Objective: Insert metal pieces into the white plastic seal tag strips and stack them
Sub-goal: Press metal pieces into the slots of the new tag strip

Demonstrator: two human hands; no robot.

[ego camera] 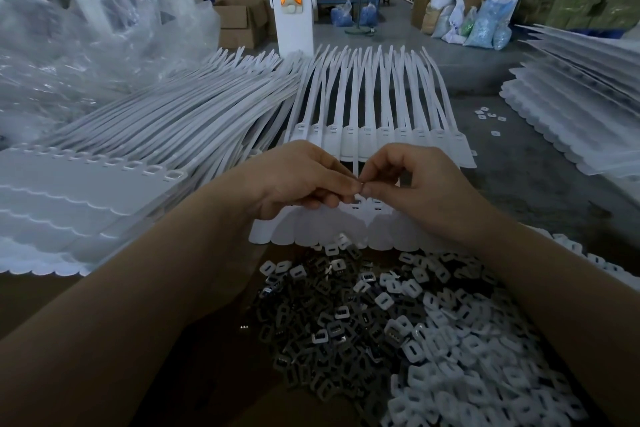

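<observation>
A white plastic strip of seal tags [346, 229] lay flat across the work surface just beyond the loose parts, its scalloped edge facing the person and its slotted heads uppermost. A second strip [377, 139] lay behind it, its long thin tails fanning away. A large stack of strips [104, 191] rested to the left, tails angled to the upper right. Dark metal pieces [322, 333] lay heaped in front, beside a heap of white plastic caps [460, 354].
</observation>
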